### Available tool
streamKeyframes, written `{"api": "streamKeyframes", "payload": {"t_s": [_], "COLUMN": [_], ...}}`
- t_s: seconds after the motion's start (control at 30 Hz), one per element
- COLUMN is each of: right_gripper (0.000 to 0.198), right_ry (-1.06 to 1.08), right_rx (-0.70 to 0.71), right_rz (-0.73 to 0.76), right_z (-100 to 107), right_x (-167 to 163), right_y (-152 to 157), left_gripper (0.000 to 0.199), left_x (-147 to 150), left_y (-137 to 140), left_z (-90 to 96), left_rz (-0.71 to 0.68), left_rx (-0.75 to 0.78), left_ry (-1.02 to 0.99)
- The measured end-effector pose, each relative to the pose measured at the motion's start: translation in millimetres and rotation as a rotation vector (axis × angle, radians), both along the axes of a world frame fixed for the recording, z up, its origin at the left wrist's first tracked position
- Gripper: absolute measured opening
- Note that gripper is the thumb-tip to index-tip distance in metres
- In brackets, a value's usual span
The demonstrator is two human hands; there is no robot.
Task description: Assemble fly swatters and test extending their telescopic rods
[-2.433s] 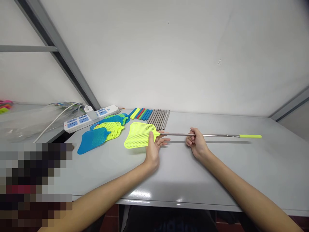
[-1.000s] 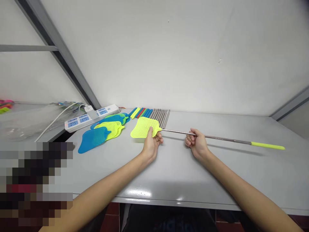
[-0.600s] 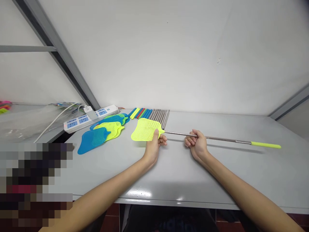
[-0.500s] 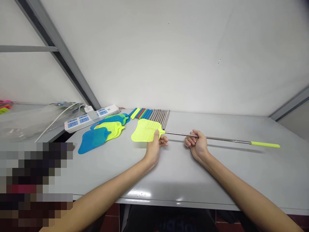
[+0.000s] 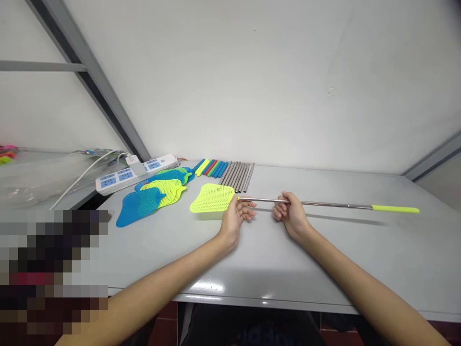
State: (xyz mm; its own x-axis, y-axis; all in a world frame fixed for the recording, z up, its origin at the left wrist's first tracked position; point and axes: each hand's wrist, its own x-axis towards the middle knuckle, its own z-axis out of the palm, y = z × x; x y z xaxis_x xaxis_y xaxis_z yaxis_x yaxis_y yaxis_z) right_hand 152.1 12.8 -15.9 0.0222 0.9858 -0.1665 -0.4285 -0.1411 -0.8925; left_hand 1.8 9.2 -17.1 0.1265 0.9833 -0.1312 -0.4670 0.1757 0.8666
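Observation:
A fly swatter [image 5: 213, 198] with a yellow mesh head, a long extended metal rod and a yellow grip lies crosswise between my hands, held just above the table. My left hand [image 5: 236, 216] pinches it at the neck, thumb on top, with the other fingers loosely spread. Around the middle of the rod my right hand [image 5: 291, 214] is closed, fingers curled. The yellow grip [image 5: 395, 209] sticks out free at the right. Behind my left hand lies a row of bare metal rods [image 5: 237, 177].
Left of the swatter lie loose blue mesh heads [image 5: 139, 206] and yellow mesh heads [image 5: 173, 192], overlapping. Several coloured grips [image 5: 212, 168] lie beside the rods. A white power strip [image 5: 115, 180] with a cable stands at the left. The wall closes off the table's back.
The swatter's head has shifted slightly left and tilted flatter. The left hand's fingers have spread more. My right hand stays around the rod, a little further left.

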Motion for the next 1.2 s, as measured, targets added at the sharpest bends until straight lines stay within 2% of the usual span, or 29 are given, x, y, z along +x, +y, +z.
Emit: {"api": "streamKeyframes", "payload": {"t_s": [0.23, 0.47, 0.67, 0.9, 1.2], "right_gripper": [0.037, 0.035, 0.036, 0.037, 0.035], "right_ry": [0.077, 0.205, 0.149, 0.158, 0.168], "right_rx": [-0.044, -0.054, -0.018, 0.062, 0.074], "right_rz": [-0.002, -0.143, -0.227, -0.261, -0.344], "right_z": [3, 7, 6, 9, 8], "right_x": [2, 12, 19, 21, 13], "right_y": [1, 4, 9, 7, 2], "left_gripper": [0.030, 0.027, 0.029, 0.032, 0.032], "left_x": [0, -3, -6, -6, -4], "left_y": [-1, 2, 4, 3, -5], "left_z": [-0.6, 0.4, 3.7, 6.7, 2.9], "left_rz": [0.046, 0.137, 0.164, 0.007, -0.029], "left_rx": [0.005, 0.030, 0.044, 0.185, 0.097], "left_ry": [-0.009, -0.022, -0.038, 0.009, 0.045]}}
